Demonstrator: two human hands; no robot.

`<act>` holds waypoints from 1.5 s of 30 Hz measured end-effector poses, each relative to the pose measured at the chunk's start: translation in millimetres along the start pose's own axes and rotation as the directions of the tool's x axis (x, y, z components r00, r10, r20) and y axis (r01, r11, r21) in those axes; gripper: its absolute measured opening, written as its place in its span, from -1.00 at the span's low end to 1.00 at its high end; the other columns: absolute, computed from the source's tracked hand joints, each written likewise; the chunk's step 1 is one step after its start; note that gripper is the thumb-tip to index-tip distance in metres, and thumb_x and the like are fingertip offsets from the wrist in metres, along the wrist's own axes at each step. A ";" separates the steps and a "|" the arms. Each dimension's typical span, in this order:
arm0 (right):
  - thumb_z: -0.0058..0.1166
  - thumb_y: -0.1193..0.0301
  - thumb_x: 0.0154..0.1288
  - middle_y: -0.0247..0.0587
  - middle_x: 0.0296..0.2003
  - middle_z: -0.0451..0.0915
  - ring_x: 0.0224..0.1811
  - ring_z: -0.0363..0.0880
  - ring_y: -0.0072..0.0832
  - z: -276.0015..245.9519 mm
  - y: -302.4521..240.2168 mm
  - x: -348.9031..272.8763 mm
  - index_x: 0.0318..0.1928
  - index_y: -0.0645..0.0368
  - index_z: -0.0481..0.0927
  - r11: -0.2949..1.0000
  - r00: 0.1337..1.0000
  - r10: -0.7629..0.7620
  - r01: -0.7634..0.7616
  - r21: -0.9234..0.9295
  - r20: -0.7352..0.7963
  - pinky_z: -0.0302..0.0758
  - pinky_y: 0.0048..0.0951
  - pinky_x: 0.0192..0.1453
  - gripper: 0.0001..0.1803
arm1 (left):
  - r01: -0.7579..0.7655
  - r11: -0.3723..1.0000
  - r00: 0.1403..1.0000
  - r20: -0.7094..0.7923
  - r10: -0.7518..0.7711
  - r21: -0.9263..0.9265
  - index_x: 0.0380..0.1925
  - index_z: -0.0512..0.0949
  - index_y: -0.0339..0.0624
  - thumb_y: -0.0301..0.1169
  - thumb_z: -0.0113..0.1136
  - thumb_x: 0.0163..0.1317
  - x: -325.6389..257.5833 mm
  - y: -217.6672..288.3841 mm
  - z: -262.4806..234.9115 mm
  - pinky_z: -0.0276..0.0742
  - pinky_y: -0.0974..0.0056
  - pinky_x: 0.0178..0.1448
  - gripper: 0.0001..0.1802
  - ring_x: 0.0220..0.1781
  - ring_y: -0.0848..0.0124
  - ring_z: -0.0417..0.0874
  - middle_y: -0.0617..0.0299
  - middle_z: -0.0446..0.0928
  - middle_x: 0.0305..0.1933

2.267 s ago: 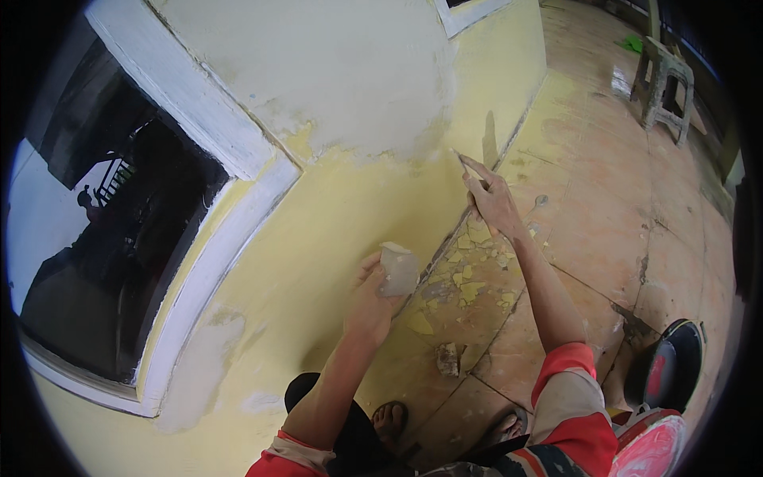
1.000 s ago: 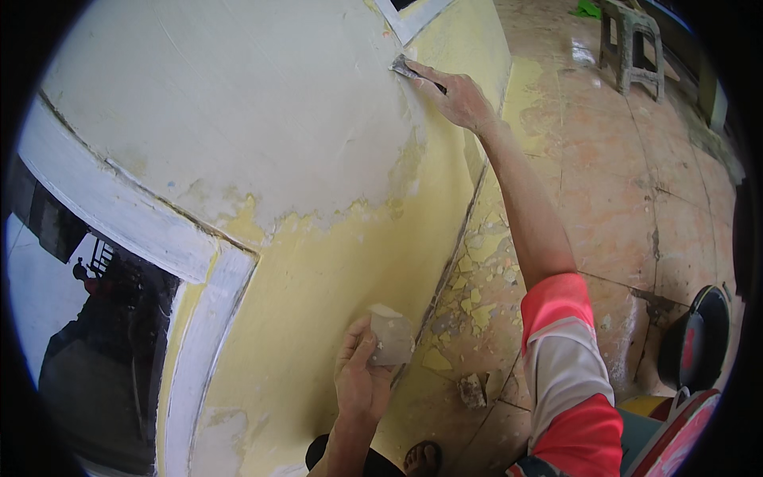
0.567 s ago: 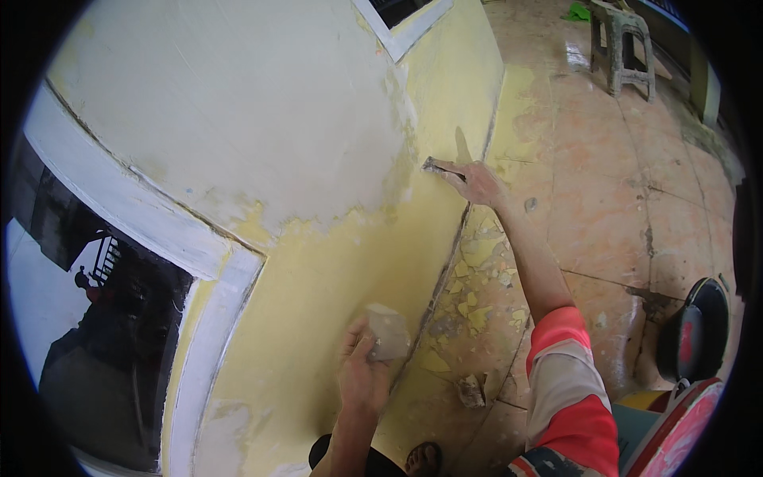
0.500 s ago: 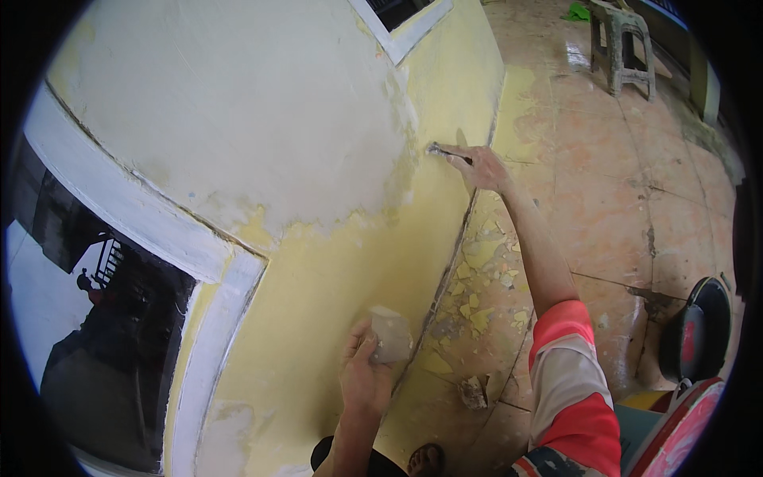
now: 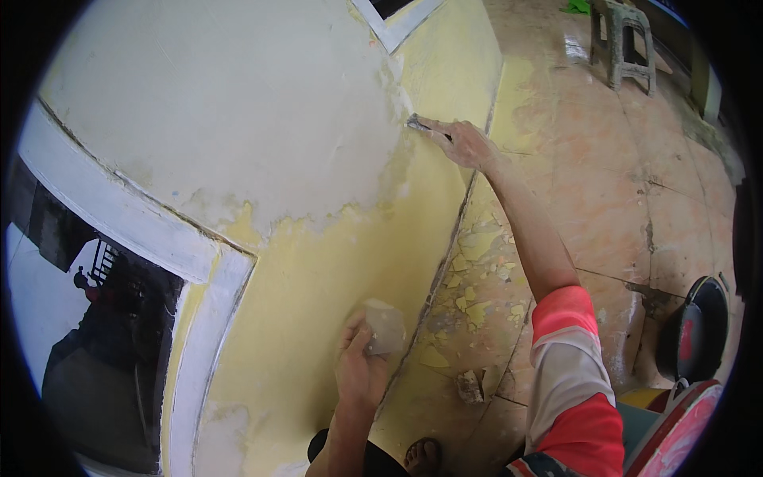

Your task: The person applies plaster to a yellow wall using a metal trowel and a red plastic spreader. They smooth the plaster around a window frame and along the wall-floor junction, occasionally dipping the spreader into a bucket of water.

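My right hand (image 5: 470, 147) grips a putty knife (image 5: 415, 122) with a dark handle. Its blade meets the wall at the right edge of a large whitish-grey filler patch (image 5: 238, 103); bare yellow wall (image 5: 318, 286) runs below and beside this patch. Lower down, my left hand (image 5: 360, 378) is closed on a flat, pale grey square plate (image 5: 386, 328), held by one edge in front of the yellow paint. Whether putty lies on the plate, I cannot tell.
Yellow paint flakes (image 5: 477, 310) litter the tiled floor along the wall's foot. White-framed dark glass (image 5: 111, 350) stands at left. At right are a black basin (image 5: 693, 334) and a red-rimmed bucket (image 5: 675, 429). A stained stool (image 5: 624, 48) stands far off.
My right hand has moved the putty knife up and leftward along the patch's edge. My left hand stays nearly in place with the plate. The view has shifted slightly.
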State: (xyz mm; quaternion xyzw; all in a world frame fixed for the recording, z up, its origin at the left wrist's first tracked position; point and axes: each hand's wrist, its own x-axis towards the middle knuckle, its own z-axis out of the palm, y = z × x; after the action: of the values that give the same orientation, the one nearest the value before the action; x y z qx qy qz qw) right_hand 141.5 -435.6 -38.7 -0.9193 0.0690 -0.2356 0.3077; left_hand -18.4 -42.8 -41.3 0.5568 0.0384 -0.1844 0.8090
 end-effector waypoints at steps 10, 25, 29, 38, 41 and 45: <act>-0.07 -0.04 0.58 -0.06 0.04 0.75 0.03 0.70 -0.09 -73.8 -57.3 38.8 0.37 -0.22 0.57 0.970 0.934 -0.131 0.190 0.150 -0.334 0.57 -0.10 0.19 -0.51 | -0.014 1.000 1.000 0.005 0.014 -0.003 0.28 0.40 -0.16 -0.48 0.01 0.52 -6.6 2.6 0.0 0.61 -0.03 0.31 -0.63 0.28 0.16 0.58 0.04 0.50 0.30; -0.07 0.08 0.56 0.01 0.16 0.68 0.15 0.67 0.02 -6.8 -68.6 -1.3 0.41 -0.25 0.52 0.971 0.987 -0.051 0.086 0.224 -0.155 0.54 -0.07 0.30 -0.51 | -0.030 0.998 0.999 0.024 0.032 -0.060 0.27 0.41 -0.14 -0.45 0.05 0.50 -16.2 13.7 -5.1 0.61 -0.01 0.31 -0.63 0.30 0.16 0.58 0.06 0.49 0.30; -0.03 0.07 0.58 -0.03 0.20 0.66 0.17 0.66 0.04 51.8 -29.0 -81.4 0.42 -0.24 0.51 0.982 0.996 -0.088 0.089 0.164 -0.014 0.55 -0.08 0.32 -0.52 | -0.028 0.999 0.999 0.041 0.030 -0.035 0.27 0.41 -0.15 -0.46 0.04 0.50 -19.0 15.3 -2.0 0.61 0.00 0.31 -0.63 0.30 0.17 0.58 0.06 0.49 0.30; 0.01 0.05 0.48 0.00 0.01 0.75 0.06 0.70 0.00 -87.7 -137.7 30.4 0.31 -0.16 0.63 0.937 0.885 -0.144 0.266 0.226 -0.443 0.58 -0.13 0.25 -0.52 | -0.014 0.999 1.000 0.003 0.014 -0.038 0.26 0.42 -0.12 -0.48 0.03 0.51 -14.0 11.4 -6.7 0.61 -0.01 0.31 -0.64 0.31 0.17 0.57 0.05 0.49 0.32; 0.01 0.02 0.47 0.00 0.03 0.74 0.09 0.69 0.00 -111.2 -152.6 57.4 0.31 -0.18 0.63 0.966 0.901 -0.108 0.196 0.170 -0.421 0.57 -0.11 0.24 -0.50 | -0.007 0.999 1.000 0.008 0.007 -0.040 0.27 0.42 -0.12 -0.47 0.01 0.52 -14.3 9.1 -3.2 0.61 0.00 0.31 -0.64 0.31 0.17 0.57 0.06 0.49 0.32; 0.02 -0.02 0.48 0.04 0.00 0.75 0.00 0.71 -0.06 -71.9 -129.5 43.7 0.34 -0.20 0.61 0.956 0.924 -0.123 0.208 0.207 -0.361 0.59 -0.15 0.19 -0.49 | -0.022 0.998 1.000 0.012 0.023 -0.052 0.28 0.41 -0.15 -0.46 0.01 0.52 -17.0 15.3 -3.0 0.62 0.03 0.30 -0.64 0.30 0.17 0.59 0.06 0.49 0.32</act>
State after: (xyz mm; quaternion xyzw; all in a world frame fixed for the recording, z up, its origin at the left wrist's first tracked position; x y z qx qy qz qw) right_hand 143.4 -382.1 106.1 -0.8221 0.0140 -0.4247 0.3790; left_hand -28.5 -31.0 -24.3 0.5350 0.0320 -0.1776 0.8254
